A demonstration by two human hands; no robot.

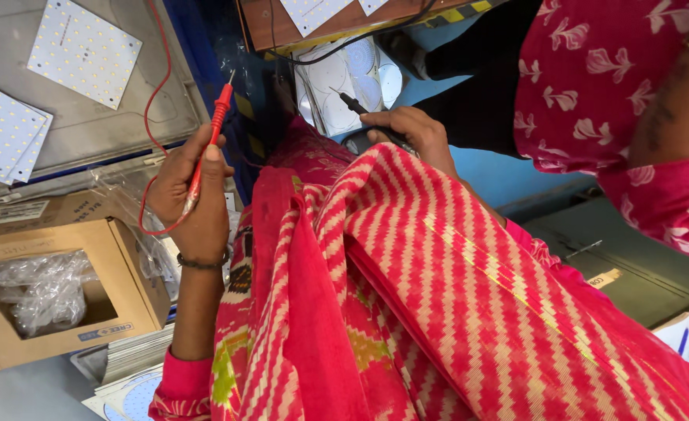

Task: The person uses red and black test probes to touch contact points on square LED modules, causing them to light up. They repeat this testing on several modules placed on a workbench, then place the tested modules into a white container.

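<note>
Workbench clutter all round: square white LED panels [83, 51] on the grey surface at upper left, an open cardboard box [56, 277] with crumpled plastic wrap below them, a stack of sheets near the bottom edge. Your left hand [189, 195] is clenched around the red test probe [210, 140], tip pointing up and touching nothing, red lead looping behind it. Your right hand [407, 132] grasps the black test probe [364, 109], its tip resting on or just above the round LED boards [344, 86] ahead of you; contact unclear. Only one probe is at the boards, so the check looks barely started. Another person in floral pink sits at right.
</note>
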